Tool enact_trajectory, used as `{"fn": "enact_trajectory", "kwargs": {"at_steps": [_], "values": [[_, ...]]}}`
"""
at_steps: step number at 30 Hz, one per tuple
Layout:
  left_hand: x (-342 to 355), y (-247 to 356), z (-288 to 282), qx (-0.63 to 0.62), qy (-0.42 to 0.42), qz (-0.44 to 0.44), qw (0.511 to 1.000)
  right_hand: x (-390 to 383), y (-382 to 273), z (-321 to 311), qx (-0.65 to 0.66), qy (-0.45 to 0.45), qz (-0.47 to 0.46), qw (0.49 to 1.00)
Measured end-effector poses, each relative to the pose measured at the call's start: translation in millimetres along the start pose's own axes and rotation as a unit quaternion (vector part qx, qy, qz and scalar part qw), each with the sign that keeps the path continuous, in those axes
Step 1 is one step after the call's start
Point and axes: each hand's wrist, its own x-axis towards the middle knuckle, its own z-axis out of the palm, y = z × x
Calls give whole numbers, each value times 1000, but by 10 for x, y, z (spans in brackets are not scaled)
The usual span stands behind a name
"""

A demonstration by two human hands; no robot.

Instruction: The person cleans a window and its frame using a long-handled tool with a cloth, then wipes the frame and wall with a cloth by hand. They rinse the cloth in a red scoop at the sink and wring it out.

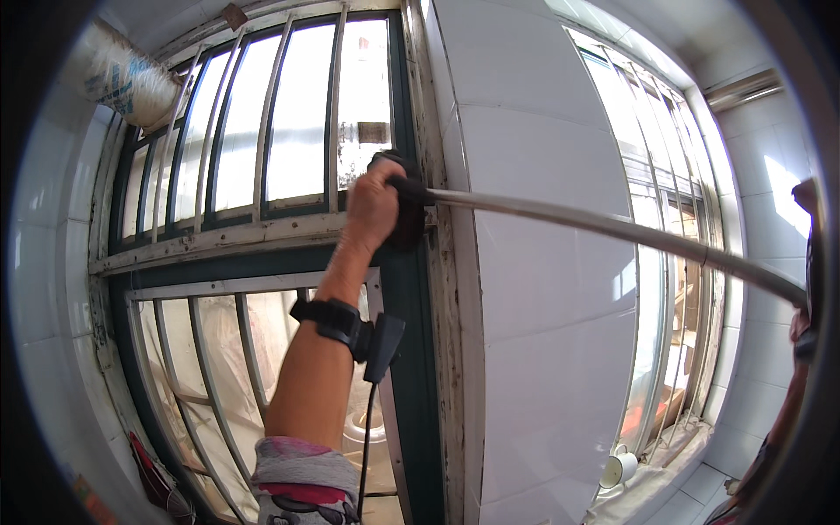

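The left hand (374, 203) is raised high and closed around a dark pad or cloth (404, 210), pressing it flat against the green window frame (404, 289) just where the upper barred pane meets the tiled pillar; held that way, the palm can bear down on the frame while the fingers keep the pad from slipping. The forearm runs straight up from the lower edge, a black wrist strap (337, 322) with a small device and a dangling cable riding on it, and a patterned sleeve bunched at the elbow. A long metal pole (612, 229) reaches from the pad's right side across the white tiled pillar (542, 289) towards the far right, where a hand (803, 325) seems to hold its other end; that edge is so dark and bent that I cannot tell whether it is shut on the pole, or even be sure it is the person's own right. The pole's near end touches the pad, perhaps fixed to it. White bars (262, 131) stand in front of the glass, a wrapped pipe (122, 74) runs along the top left corner, and a white cup (619, 468) sits on the sill of the right-hand window
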Motion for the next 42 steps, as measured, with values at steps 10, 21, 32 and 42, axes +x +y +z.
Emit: {"fn": "enact_trajectory", "kwargs": {"at_steps": [10,21,32,42], "values": [[-298,195,221,-38,-68,27,997,-1312,1017,1423,-115,51,-113,985],[-696,416,597,181,23,65,981,-1032,1207,1978,-138,58,-159,976],[-1148,1247,608,14,-22,190,981,-845,1368,2252,-128,44,-156,978],[-670,810,561,30,33,230,972,-514,1924,2534,-216,49,-221,950]]}}
